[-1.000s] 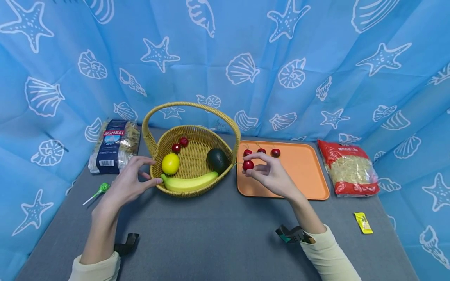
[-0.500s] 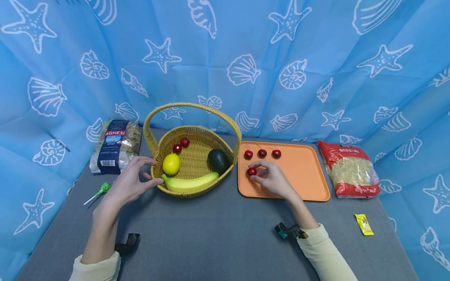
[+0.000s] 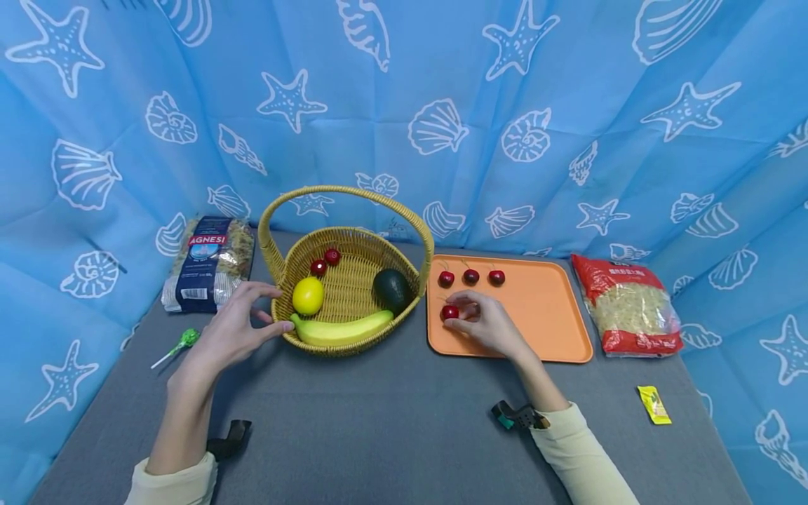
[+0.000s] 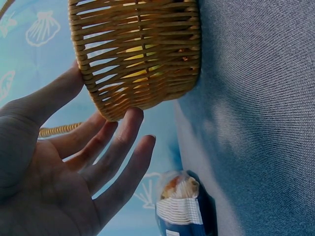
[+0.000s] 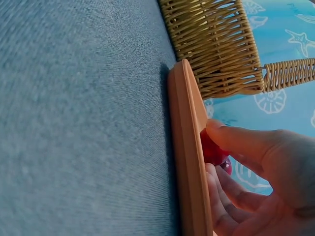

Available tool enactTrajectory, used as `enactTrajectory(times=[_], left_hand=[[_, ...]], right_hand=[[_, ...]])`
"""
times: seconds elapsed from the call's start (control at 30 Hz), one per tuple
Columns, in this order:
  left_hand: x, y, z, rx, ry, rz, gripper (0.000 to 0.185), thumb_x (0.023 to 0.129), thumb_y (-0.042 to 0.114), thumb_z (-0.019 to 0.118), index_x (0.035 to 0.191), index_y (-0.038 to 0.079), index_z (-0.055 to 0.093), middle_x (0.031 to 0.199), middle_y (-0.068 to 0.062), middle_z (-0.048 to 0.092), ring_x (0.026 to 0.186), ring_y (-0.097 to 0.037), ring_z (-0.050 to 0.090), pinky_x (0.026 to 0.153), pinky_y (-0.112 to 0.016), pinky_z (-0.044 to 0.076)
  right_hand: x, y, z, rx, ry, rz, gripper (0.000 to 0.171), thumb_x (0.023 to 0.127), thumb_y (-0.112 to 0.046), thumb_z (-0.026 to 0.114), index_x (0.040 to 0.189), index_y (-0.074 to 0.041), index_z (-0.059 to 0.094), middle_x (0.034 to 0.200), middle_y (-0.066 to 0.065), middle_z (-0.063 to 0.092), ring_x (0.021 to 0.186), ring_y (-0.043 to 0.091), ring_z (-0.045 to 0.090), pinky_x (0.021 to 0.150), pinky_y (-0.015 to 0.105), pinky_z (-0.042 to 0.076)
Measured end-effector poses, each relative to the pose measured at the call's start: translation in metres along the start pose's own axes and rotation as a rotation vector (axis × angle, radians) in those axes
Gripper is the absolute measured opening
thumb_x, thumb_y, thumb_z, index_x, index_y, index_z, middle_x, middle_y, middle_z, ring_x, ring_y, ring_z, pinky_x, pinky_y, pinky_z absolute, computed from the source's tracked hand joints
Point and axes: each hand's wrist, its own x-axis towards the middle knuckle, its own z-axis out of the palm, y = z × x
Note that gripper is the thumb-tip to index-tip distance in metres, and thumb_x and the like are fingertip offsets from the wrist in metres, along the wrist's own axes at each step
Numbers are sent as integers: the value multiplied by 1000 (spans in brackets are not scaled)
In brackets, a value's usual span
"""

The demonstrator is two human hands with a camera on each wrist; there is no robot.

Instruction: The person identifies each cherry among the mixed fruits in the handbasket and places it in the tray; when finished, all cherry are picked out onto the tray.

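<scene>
While our left hand (image 3: 230, 333) is staying spread by the basket (image 3: 346, 280), our right hand (image 3: 486, 324) is lowering a pinched cherry (image 3: 449, 312) onto the tray (image 3: 555, 315).

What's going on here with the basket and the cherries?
A person sits at a grey table. Their right hand pinches a red cherry low over the orange tray, near three more cherries lined up along its far edge. Their left hand rests against the side of a wicker basket, steadying it. In the basket lie a lemon, a banana, an avocado and two cherries.
</scene>
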Motion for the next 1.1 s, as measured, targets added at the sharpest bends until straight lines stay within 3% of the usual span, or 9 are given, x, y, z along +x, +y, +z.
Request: enactTrajectory(times=[0.4,0.57,0.83,1.1], left_hand=[[0,0,0,-8,1,-5,65,98,35,83,149,4,57,158,-21,46,116,-36,69,93,-53,61],[0,0,0,-5,2,-2,64,98,34,83,149,4,58,159,-22,46,114,-35,69,92,-52,61],[-1,0,0,-15,1,2,64,98,32,83,149,3,57,158,-22,46,115,-36,69,90,-50,62],[0,2,0,-20,-1,2,64,98,34,83,148,3,58,156,-22,47,114,-36,69,89,-49,62]], right_hand=[[-2,-5,-6,0,-4,22,45,91,-15,89,132,-7,71,118,17,77,94,25,71,71,23,56],[-11,-16,-16,24,15,0,44,94,-16,87,133,-4,70,126,19,75,103,30,77,79,21,61],[-24,-68,-24,177,43,-108,36,97,-14,83,129,-7,71,124,17,75,97,22,76,85,24,65],[-9,-118,-1,331,-59,-250,33,97,-4,79,128,-3,71,119,18,75,99,18,77,88,29,66]])
